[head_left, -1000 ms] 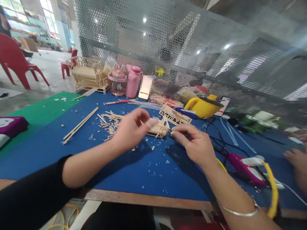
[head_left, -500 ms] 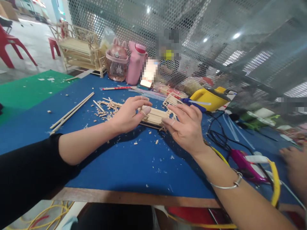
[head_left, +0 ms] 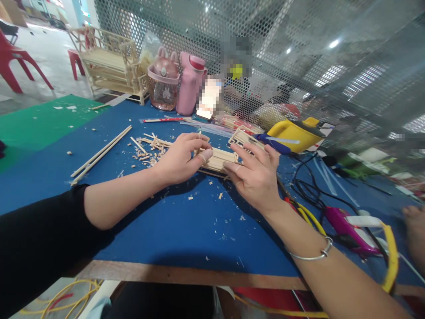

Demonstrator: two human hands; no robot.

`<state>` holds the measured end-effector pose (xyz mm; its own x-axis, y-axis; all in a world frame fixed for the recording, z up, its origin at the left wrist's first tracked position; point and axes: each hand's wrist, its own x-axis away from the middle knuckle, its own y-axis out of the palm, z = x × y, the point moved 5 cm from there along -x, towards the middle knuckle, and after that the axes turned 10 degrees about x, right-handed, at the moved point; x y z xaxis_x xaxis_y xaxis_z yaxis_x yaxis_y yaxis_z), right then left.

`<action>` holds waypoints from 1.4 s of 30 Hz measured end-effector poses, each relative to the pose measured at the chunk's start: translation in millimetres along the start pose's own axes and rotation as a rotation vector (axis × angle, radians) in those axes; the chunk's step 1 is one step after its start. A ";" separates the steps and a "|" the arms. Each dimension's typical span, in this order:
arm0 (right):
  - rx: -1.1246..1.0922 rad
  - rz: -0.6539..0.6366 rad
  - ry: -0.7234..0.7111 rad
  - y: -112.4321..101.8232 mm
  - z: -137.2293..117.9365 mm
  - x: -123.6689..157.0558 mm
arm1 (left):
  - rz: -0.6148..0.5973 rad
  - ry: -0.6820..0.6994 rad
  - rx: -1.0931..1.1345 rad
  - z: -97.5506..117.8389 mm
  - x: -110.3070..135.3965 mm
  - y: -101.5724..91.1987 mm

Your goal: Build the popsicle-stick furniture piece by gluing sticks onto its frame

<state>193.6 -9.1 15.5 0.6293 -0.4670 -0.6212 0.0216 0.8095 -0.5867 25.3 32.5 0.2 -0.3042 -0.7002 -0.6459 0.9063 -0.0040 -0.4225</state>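
A small model of pale wooden sticks (head_left: pixel 217 160) lies low over the blue tabletop (head_left: pixel 186 235). At its left end my left hand (head_left: pixel 179 158) is closed, with the thumb and index finger on the sticks. My right hand (head_left: pixel 255 177) grips the right end, its thumb in front and fingers curved over the far side. The fingers cover both ends of the model. Just behind the right fingers shows a small stick frame (head_left: pixel 245 134); whether it joins the model I cannot tell. Cut stick pieces (head_left: pixel 151 148) lie heaped left of the model.
Two long sticks (head_left: pixel 101 155) lie at left. Along the back are a larger stick model (head_left: pixel 109 66), a pink bottle (head_left: pixel 191 88), a rabbit-eared jar (head_left: pixel 164 84) and a phone (head_left: pixel 207 102). At right are a yellow-handled tool (head_left: pixel 292 135), cables and a purple glue gun (head_left: pixel 348 232).
The view has shifted slightly. Both hands stay at the two ends of the stick model, with only small finger movement.
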 end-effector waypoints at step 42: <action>-0.033 -0.098 -0.016 -0.6 -2.4 2.2 | -0.049 0.230 -0.178 19.1 4.0 3.6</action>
<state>193.1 -11.5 13.2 0.6374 -0.5379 -0.5517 0.0584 0.7477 -0.6615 33.0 16.1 8.2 -0.4235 -0.5220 -0.7404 0.8292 0.1058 -0.5489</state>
